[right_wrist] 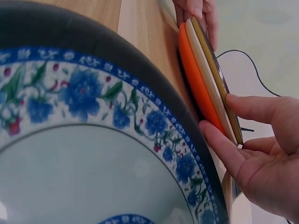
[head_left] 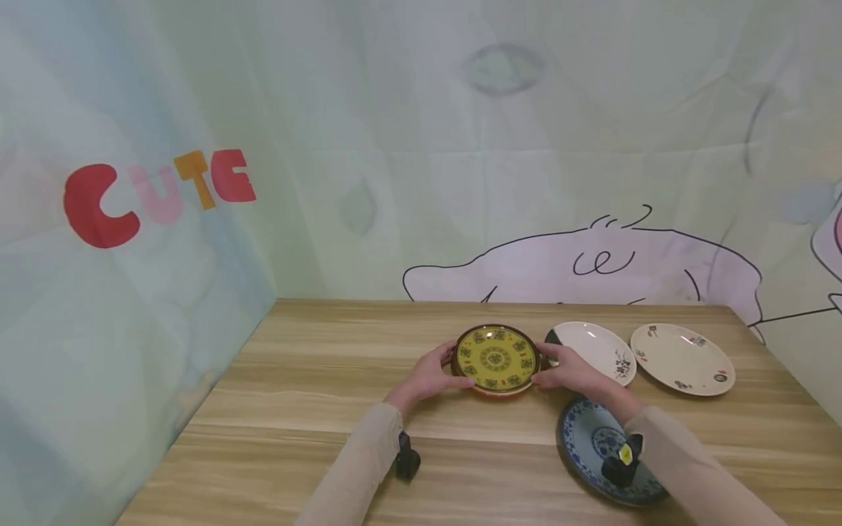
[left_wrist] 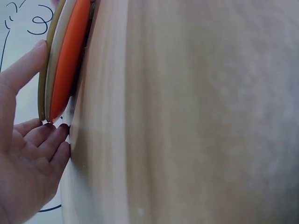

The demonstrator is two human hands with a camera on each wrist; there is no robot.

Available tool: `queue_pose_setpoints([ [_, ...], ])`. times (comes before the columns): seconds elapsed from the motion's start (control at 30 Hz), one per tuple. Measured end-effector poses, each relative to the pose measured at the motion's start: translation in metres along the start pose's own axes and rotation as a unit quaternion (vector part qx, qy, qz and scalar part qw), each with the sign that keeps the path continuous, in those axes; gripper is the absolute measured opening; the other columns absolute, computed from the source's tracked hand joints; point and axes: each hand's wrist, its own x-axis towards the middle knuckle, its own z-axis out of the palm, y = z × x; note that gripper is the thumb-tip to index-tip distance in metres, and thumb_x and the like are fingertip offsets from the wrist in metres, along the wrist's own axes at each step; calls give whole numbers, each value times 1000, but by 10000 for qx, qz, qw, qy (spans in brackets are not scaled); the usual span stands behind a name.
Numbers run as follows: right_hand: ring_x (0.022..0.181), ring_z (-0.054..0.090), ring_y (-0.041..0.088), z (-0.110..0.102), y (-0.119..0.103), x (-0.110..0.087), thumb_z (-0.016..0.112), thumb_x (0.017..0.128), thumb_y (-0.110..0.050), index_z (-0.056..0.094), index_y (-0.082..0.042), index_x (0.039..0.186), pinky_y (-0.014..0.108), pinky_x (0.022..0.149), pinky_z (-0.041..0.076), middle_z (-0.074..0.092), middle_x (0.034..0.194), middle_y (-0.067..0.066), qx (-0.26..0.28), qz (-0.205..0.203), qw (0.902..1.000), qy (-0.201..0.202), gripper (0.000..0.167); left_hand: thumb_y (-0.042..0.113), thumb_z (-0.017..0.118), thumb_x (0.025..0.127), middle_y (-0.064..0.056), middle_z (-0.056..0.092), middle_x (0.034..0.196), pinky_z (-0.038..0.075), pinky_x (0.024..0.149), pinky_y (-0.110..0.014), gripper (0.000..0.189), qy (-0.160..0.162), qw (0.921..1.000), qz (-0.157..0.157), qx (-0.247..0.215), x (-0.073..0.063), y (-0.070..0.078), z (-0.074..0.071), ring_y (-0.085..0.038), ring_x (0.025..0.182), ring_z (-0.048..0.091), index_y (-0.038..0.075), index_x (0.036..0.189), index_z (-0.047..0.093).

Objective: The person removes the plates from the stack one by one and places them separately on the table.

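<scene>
A yellow plate (head_left: 495, 358) with dark motifs and a dark rim tops a small stack, in the far middle of the table. Under it the right wrist view shows a cream plate (right_wrist: 204, 65) and an orange plate (right_wrist: 196, 77) at the bottom. My left hand (head_left: 434, 376) holds the stack's left edge, thumb over the top rim and fingertips by the lower edge. On the opposite edge my right hand (head_left: 571, 369) grips with its thumb on the yellow plate and its fingers low at the side. The stack sits close over the tabletop.
A white plate (head_left: 588, 347) with a dark green edge lies behind my right hand. Right of it is a larger cream plate (head_left: 684, 358). A blue floral plate (head_left: 585, 446) lies under my right forearm. The wooden table (head_left: 276, 431) meets a printed curtain (head_left: 395, 146).
</scene>
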Motion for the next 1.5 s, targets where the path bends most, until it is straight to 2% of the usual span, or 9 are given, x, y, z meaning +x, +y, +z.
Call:
queue_pose_setpoints([
  [0.3, 127, 30, 43, -1, 4, 2, 70, 75, -18, 26, 8, 138, 53, 104, 27, 26, 140, 31, 12, 60, 10000, 73, 81, 26, 79, 68, -17, 38, 139, 28, 108, -40, 89, -123, 9997, 98, -172, 4, 0, -2, -29, 127, 37, 2, 139, 31],
  [0.53, 127, 29, 44, 1, 6, 3, 70, 76, -20, 27, 7, 138, 54, 104, 26, 27, 140, 30, -50, 34, 9999, 92, 80, 27, 78, 69, -17, 39, 138, 32, 106, -39, 87, -168, 9999, -12, 38, 5, 2, -6, -28, 126, 39, 2, 138, 32],
  [0.87, 128, 26, 44, 3, 5, 4, 70, 76, -18, 27, 9, 137, 54, 105, 24, 27, 140, 30, -61, 38, 9999, 137, 79, 28, 77, 70, -20, 49, 128, 39, 100, -39, 79, 248, 9994, 40, 228, 7, 5, -5, -30, 116, 49, -3, 133, 39],
  [1.2, 128, 27, 44, 4, 4, 3, 70, 75, -16, 28, 9, 136, 54, 105, 25, 28, 139, 30, -83, -5, 9998, 196, 78, 26, 79, 67, -18, 47, 132, 38, 101, -40, 81, 501, 9983, 20, 306, 12, 4, -3, -29, 118, 47, -1, 133, 41],
  [1.27, 128, 27, 44, 4, 4, 2, 69, 76, -16, 28, 10, 136, 54, 105, 24, 29, 139, 30, -90, -47, 9998, 199, 77, 26, 80, 66, -16, 47, 131, 44, 96, -38, 83, 527, 9981, -84, 307, 13, 5, -2, -28, 114, 50, 0, 134, 39],
  [1.37, 128, 27, 44, 4, 3, 2, 69, 76, -16, 28, 10, 136, 55, 105, 24, 29, 139, 30, -105, -78, 9997, 202, 77, 24, 80, 66, -16, 47, 131, 52, 79, -32, 85, 483, 9986, -139, 172, 14, 5, -2, -25, 103, 55, 0, 136, 37],
  [1.43, 128, 27, 44, 4, 3, 2, 69, 76, -16, 28, 10, 136, 55, 105, 24, 29, 139, 30, -101, -80, 9997, 202, 77, 21, 80, 66, -16, 46, 132, 53, 71, -26, 84, 431, 9989, -198, 32, 14, 6, -2, -23, 100, 56, 1, 136, 37],
  [1.5, 128, 26, 44, 4, 3, 1, 69, 76, -16, 28, 9, 136, 54, 105, 24, 28, 139, 30, -89, -60, 9998, 194, 77, 19, 80, 66, -16, 46, 131, 53, 70, -26, 81, 387, 9991, -167, -36, 14, 7, -2, -23, 101, 55, 1, 134, 39],
])
